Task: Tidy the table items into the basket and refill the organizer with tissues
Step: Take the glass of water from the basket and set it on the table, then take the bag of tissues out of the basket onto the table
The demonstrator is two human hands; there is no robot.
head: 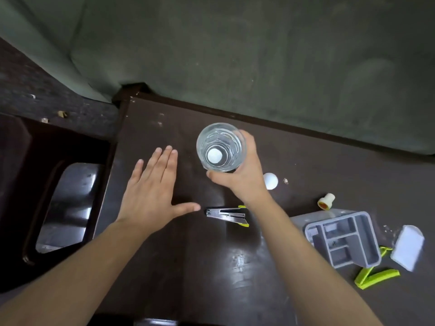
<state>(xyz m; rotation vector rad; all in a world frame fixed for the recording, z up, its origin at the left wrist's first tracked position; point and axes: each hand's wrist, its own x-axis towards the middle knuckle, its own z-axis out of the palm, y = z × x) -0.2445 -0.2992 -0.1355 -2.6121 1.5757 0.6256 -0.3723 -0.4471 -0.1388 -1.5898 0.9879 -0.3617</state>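
Our right hand (242, 177) grips a clear drinking glass (221, 147) holding a white ball (214, 155), near the dark table's (211, 267) far edge; our left hand (150, 189) hovers flat, fingers spread wide.

White ball (270, 181) — near side behind right wrist — green stand (374, 276) partly under organizer (341, 238).

dark brown table (235, 267); grey-green sofa (235, 55) behind; glossy dark stool (63, 208)
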